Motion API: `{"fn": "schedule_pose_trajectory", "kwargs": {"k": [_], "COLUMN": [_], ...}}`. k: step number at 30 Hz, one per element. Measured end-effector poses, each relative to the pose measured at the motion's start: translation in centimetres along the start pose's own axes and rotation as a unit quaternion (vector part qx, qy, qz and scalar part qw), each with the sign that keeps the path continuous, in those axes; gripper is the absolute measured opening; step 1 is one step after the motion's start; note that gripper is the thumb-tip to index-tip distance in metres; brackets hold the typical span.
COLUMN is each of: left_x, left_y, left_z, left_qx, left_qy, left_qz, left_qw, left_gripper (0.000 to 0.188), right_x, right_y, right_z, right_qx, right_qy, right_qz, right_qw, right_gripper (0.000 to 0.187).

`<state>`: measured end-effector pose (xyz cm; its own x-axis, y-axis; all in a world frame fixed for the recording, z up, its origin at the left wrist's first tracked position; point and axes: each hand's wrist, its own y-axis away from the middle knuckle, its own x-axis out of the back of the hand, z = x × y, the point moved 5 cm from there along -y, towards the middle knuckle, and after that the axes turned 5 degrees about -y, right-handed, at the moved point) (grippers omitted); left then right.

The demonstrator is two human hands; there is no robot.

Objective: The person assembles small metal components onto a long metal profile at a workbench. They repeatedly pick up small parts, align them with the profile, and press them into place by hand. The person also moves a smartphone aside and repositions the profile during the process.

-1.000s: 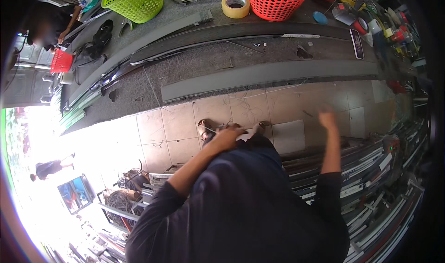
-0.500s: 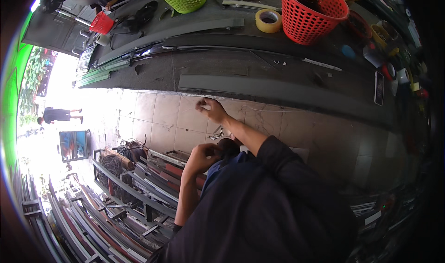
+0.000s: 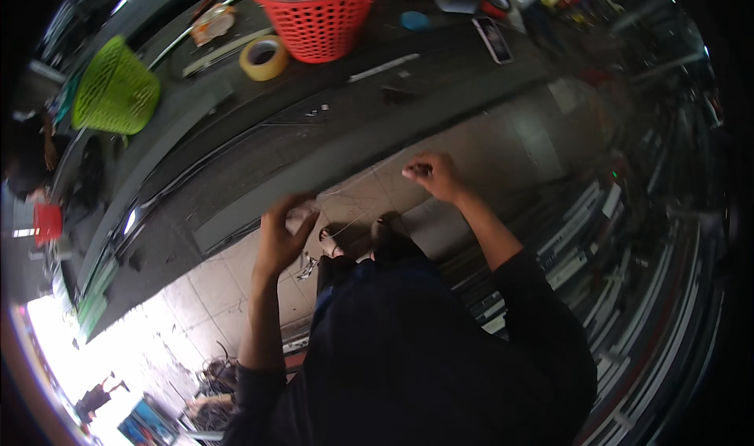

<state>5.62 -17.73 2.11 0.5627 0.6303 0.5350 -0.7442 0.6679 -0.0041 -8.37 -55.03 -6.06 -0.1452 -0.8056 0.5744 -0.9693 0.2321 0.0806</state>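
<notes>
My left hand (image 3: 276,238) is raised beside the near edge of the dark workbench (image 3: 236,159), its thumb apart from its curved fingers. I see nothing held in it. To the right, my right hand (image 3: 440,177) hovers over the tiled floor just off the bench edge, fingers curled in toward the thumb. Whatever lies inside that curl, if anything, is too small and dark to name. A long flat grey strip (image 3: 314,171) runs along the bench's near edge, close to both hands.
On the bench stand a red basket (image 3: 326,30), a green basket (image 3: 118,89), a roll of yellowish tape (image 3: 251,67) and a phone (image 3: 492,39). Racks of long metal profiles (image 3: 628,305) fill the right side. Another person (image 3: 31,151) is at the far left.
My view has swung to the right. My right hand has moved right along the bench edge, and my left hand has come up from near my body to the bench edge, opening.
</notes>
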Motion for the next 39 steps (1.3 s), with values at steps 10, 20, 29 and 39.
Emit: {"fn": "schedule_pose_trajectory", "kwargs": {"k": [10, 20, 29, 39], "left_x": [-16.6, -18.1, -18.2, -18.1], "left_y": [-18.8, -18.7, -18.7, -19.2], "left_z": [7.0, 6.5, 6.8, 5.6], "left_qx": [-0.146, -0.149, -0.153, -0.134], "left_qy": [-0.247, -0.293, -0.292, -0.273], "left_qz": [0.051, 0.085, 0.089, 0.067], "left_qw": [0.957, 0.940, 0.940, 0.950], "left_gripper": [0.102, 0.098, 0.084, 0.076], "right_x": [5.3, 5.7, 5.3, 6.1], "right_y": [-3.3, -4.1, -4.2, -4.3], "right_z": [0.7, 1.5, 2.2, 2.2], "right_qx": [0.104, 0.192, 0.201, 0.232], "right_qy": [0.034, -0.002, 0.012, 0.000], "right_qz": [0.142, 0.163, 0.188, 0.201], "right_qw": [0.984, 0.968, 0.961, 0.952], "right_gripper": [0.020, 0.017, 0.016, 0.016]}}
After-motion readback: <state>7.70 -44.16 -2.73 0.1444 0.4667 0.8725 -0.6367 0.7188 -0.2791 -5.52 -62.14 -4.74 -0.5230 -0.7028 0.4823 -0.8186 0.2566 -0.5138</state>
